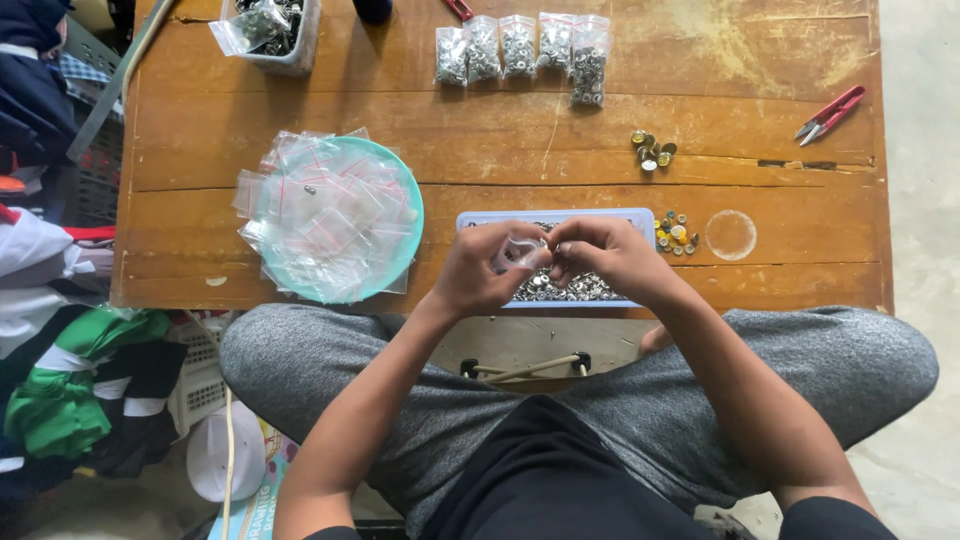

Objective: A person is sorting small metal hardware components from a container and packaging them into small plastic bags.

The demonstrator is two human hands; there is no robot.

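My left hand [480, 270] holds a small clear plastic bag [518, 250] open above a pale blue tray [640, 218] full of small silver metal rings. My right hand [605, 255] pinches some of these small metal pieces at the bag's mouth. Both hands meet over the tray's middle, close to the near edge of the low wooden table [500, 120]. What lies inside the bag is too small to tell.
A teal plate [410, 215] heaped with empty clear bags sits left of the tray. Several filled bags [520, 48] line the far side. Loose gold-coloured pieces [652, 150], coloured pieces [676, 232], a clear round lid [731, 235], red snips [830, 114] and a bin [275, 30] are around.
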